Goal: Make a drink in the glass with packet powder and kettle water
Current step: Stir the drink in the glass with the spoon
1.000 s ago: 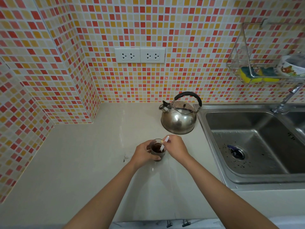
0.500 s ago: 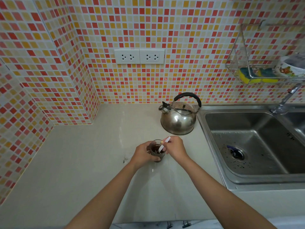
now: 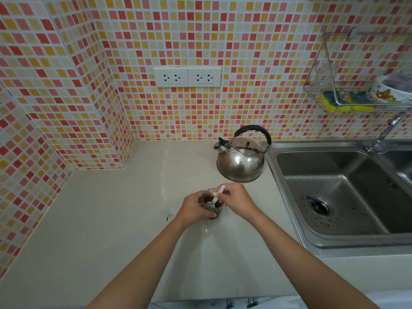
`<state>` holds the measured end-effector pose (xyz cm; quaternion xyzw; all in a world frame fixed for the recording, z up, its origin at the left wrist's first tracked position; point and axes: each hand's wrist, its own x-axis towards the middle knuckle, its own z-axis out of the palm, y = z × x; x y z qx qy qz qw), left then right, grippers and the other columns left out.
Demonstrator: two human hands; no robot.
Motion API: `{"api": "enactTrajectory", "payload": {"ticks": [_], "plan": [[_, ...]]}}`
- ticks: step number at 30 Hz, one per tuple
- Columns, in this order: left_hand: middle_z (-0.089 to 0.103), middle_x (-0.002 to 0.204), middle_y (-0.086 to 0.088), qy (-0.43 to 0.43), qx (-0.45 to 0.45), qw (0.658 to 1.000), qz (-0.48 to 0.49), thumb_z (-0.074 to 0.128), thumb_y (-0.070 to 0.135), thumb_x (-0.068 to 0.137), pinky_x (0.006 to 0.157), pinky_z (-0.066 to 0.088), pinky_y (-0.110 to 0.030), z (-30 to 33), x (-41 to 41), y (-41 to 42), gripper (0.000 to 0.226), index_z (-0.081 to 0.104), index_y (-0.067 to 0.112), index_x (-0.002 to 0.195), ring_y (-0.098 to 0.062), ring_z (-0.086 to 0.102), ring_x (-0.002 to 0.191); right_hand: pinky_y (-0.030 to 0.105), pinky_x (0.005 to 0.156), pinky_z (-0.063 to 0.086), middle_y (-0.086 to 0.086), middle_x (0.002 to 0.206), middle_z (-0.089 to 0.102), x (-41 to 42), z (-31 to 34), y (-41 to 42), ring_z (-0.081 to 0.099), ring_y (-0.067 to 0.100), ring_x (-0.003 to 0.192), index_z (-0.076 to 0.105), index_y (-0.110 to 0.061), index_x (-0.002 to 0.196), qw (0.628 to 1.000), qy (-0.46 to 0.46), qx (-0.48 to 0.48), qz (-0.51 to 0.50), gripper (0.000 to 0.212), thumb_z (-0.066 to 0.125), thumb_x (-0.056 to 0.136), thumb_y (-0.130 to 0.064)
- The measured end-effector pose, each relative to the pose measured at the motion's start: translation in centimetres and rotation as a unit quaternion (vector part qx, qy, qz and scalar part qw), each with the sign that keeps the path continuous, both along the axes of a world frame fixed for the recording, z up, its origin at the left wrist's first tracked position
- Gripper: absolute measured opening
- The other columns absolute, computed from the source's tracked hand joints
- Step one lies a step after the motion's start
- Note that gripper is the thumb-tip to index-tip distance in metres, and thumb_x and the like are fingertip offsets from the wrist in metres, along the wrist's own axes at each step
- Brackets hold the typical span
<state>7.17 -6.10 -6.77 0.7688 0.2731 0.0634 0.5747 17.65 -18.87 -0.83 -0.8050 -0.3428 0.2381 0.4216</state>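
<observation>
A small glass [image 3: 211, 206] with dark brown drink stands on the pale counter [image 3: 111, 219]. My left hand [image 3: 193, 208] wraps around its left side. My right hand [image 3: 238, 201] pinches a white plastic spoon [image 3: 217, 196] whose bowl dips into the drink. The steel kettle [image 3: 240, 161] with a black handle sits upright behind the glass, next to the sink. No powder packet shows in view.
A steel sink [image 3: 338, 192] lies to the right, with a tap [image 3: 388, 132] at its back. A wire rack [image 3: 347, 101] on the tiled wall holds sponges and a bowl. Two sockets [image 3: 187, 76] sit on the wall. A small dark scrap [image 3: 168, 216] lies left of the glass.
The spoon's handle has shifted slightly in the glass while both hands stay in place. The view has tilted a little.
</observation>
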Motion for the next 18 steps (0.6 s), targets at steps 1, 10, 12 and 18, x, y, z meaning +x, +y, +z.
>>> {"api": "enactTrajectory", "payload": {"ticks": [1,10,12,18], "plan": [[0.075,0.096,0.004,-0.001,0.000,1.000,-0.001,0.086,0.010,0.047,0.078,0.053,-0.024,0.0,0.0,0.0,0.058,0.073,0.023,0.101,-0.014,0.069,0.091,0.039,0.071,0.052,0.008,0.081,0.072,0.0,-0.4,0.1,0.064,0.021,0.074,0.074,-0.014,0.078,0.999,-0.036,-0.029,0.027,0.018,0.059,0.087,-0.019],[0.074,0.106,0.001,0.005,-0.004,1.000,0.013,0.086,0.014,0.043,0.090,0.056,-0.032,-0.2,0.0,-0.1,0.070,0.070,0.017,0.111,-0.019,0.068,0.103,0.028,0.059,0.046,-0.003,0.053,0.061,0.0,-0.2,0.2,0.055,0.013,0.054,0.072,0.001,0.080,0.995,0.057,-0.025,-0.084,0.017,0.059,0.087,-0.008],[0.074,0.104,0.000,0.003,-0.006,1.000,0.010,0.087,0.008,0.046,0.087,0.055,-0.029,-0.3,0.0,0.0,0.065,0.071,0.017,0.109,-0.018,0.068,0.101,0.029,0.064,0.047,0.000,0.058,0.061,-0.3,-0.1,0.4,0.056,0.015,0.059,0.072,-0.002,0.081,0.997,0.033,-0.019,-0.069,0.017,0.060,0.088,-0.010],[0.074,0.098,0.001,0.003,-0.001,1.000,0.005,0.087,0.003,0.050,0.079,0.052,-0.021,0.0,0.0,-0.1,0.056,0.072,0.016,0.102,-0.016,0.067,0.093,0.026,0.065,0.042,-0.009,0.056,0.057,-0.2,-0.2,0.5,0.055,0.011,0.062,0.068,-0.008,0.065,0.995,-0.003,-0.060,-0.082,0.027,0.055,0.088,-0.009]]}}
